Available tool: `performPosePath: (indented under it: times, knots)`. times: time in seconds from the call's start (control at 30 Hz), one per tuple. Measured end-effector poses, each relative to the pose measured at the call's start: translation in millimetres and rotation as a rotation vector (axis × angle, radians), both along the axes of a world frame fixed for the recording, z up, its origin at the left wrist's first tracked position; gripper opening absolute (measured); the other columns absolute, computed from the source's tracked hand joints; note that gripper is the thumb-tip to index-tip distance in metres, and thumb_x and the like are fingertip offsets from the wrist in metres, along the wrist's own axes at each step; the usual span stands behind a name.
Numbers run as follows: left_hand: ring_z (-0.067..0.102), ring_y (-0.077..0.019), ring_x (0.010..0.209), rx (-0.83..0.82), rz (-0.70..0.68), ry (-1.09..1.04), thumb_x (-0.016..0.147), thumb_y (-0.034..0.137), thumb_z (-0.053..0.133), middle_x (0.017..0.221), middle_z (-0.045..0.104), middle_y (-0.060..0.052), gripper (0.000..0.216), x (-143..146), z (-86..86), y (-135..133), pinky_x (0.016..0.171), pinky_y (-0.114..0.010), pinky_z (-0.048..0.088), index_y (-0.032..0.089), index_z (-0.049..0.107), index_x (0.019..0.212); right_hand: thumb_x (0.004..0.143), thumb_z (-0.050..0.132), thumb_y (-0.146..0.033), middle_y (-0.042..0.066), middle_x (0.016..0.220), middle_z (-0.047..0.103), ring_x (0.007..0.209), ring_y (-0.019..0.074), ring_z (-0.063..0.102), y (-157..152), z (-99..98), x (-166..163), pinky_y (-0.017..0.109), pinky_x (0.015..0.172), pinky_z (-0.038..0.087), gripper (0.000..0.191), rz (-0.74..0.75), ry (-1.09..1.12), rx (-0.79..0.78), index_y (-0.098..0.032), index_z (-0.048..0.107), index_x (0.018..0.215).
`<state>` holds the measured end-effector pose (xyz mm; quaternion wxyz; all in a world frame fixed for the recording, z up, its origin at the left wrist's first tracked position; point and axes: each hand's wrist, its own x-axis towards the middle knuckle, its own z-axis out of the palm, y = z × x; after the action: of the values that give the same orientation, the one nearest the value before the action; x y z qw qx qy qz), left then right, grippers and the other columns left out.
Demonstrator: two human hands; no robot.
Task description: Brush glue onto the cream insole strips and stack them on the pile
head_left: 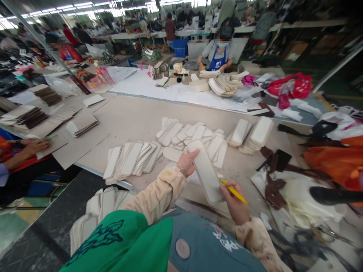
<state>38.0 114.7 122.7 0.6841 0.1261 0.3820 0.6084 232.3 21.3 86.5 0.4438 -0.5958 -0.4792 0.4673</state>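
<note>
A long off-white panel with rounded corners (pixel 204 172) is held tilted above the table in front of me. My left hand (pixel 187 162) grips its upper left edge, thumb on the top face. At the lower right edge, my right hand (pixel 234 200) is closed around a yellow stick-like tool (pixel 235 192), with fingertips close to or touching the panel. The tool's exact kind is unclear. Beyond the panel lie many similar loose panels (pixel 193 132). More are fanned out to the left (pixel 133 158), and neat stacks of panels (pixel 256 134) stand to the right.
More panels (pixel 106 202) are piled low at my left. Scissors (pixel 330 232), dark straps and an orange cloth (pixel 334 166) crowd the right side. A co-worker's hands (pixel 36 145) handle a sheet at the left, near card stacks (pixel 82 124). Another person (pixel 217 56) works across the table.
</note>
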Motion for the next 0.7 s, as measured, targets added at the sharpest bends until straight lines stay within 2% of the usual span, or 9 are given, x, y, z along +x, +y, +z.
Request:
performPosePath:
  times: [0.2, 0.43, 0.6, 0.7]
  knots:
    - [0.068, -0.0271, 0.097, -0.059, 0.06, 0.002, 0.068, 0.023, 0.08, 0.085, 0.071, -0.009, 0.031, -18.9, -13.5, 11.9, 0.091, -0.043, 0.053, 0.013, 0.061, 0.09, 0.065, 0.076, -0.053, -0.01, 0.055, 0.047, 0.05, 0.0139, 0.049, -2.6, -10.5, -8.4, 0.027, 0.05, 0.048, 0.047, 0.028, 0.05, -0.129, -0.025, 0.047, 0.09]
    - [0.069, -0.0261, 0.09, -0.091, 0.076, -0.033, 0.07, 0.025, 0.079, 0.081, 0.07, -0.008, 0.029, -32.2, -26.4, 14.9, 0.087, -0.044, 0.055, 0.014, 0.061, 0.091, 0.064, 0.074, -0.056, -0.008, 0.057, 0.05, 0.052, 0.0142, 0.049, 0.5, -4.9, -20.3, 0.026, 0.049, 0.042, 0.041, 0.043, -0.135, -0.039, -0.025, 0.052, 0.082]
    - [0.069, -0.0244, 0.081, -0.127, 0.081, -0.052, 0.072, 0.024, 0.076, 0.075, 0.068, -0.007, 0.026, -42.1, -28.2, 23.7, 0.084, -0.043, 0.055, 0.013, 0.061, 0.089, 0.067, 0.071, -0.057, -0.008, 0.058, 0.049, 0.053, 0.0142, 0.047, 2.1, -2.5, -32.9, 0.025, 0.05, 0.04, 0.04, 0.04, -0.19, -0.012, -0.026, 0.051, 0.081]
    - [0.067, -0.021, 0.073, -0.117, 0.079, -0.025, 0.068, 0.029, 0.08, 0.074, 0.067, -0.006, 0.032, -44.7, -28.3, 24.6, 0.079, -0.039, 0.054, 0.013, 0.061, 0.088, 0.064, 0.072, -0.058, -0.007, 0.06, 0.052, 0.055, 0.0156, 0.05, 4.1, -3.9, -39.0, 0.027, 0.051, 0.042, 0.041, 0.02, -0.241, -0.01, -0.026, 0.051, 0.08]
